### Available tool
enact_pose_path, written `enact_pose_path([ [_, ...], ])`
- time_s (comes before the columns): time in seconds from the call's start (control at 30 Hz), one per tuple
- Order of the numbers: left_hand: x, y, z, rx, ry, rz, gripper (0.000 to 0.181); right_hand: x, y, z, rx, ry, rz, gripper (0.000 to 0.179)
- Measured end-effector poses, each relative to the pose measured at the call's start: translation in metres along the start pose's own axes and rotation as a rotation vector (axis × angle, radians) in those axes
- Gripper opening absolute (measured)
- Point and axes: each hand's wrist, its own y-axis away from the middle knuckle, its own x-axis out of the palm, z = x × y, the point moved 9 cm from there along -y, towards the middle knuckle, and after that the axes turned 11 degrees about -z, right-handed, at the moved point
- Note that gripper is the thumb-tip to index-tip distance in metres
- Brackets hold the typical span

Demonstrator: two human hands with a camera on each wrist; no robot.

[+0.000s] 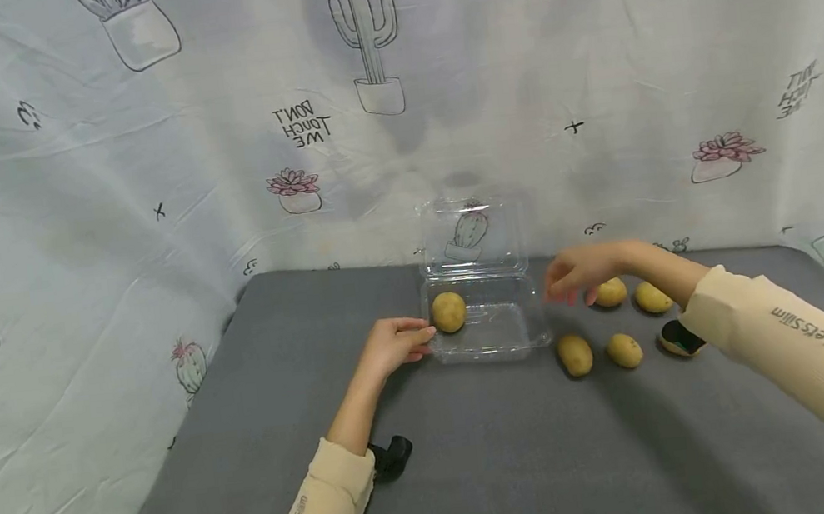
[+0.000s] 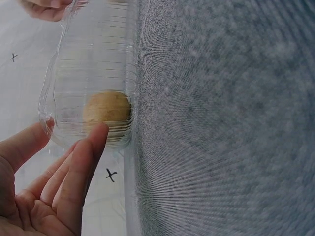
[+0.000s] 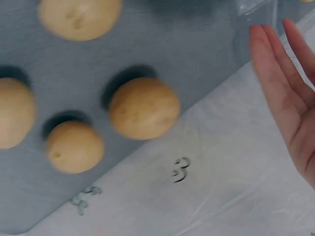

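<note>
A clear plastic clamshell container stands with its lid raised against the backdrop. One potato lies in its left part, visible through the wall in the left wrist view. My left hand holds the container's left side, thumb at the rim and fingertips against the wall. Just off the container's right end hovers my right hand, holding nothing, fingers extended in the right wrist view. Beneath and beside it lie loose potatoes, one of them near the table's back edge.
Several potatoes sit to the container's right on the grey table. A black object partly covers one potato under the right forearm. Another black device shows by the left wrist. A printed cloth hangs behind the table.
</note>
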Motion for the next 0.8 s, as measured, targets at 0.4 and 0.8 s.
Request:
enact_pose_path([
  [0.4,-0.003,0.003,0.001,-0.004,0.010,-0.007,0.030,-0.016,0.020,-0.038,0.040,0.082,-0.129,0.026],
  [0.8,0.002,0.001,-0.001,0.009,0.026,0.005,0.032,-0.040,0.022,-0.063,0.053,0.337,-0.449,0.037],
])
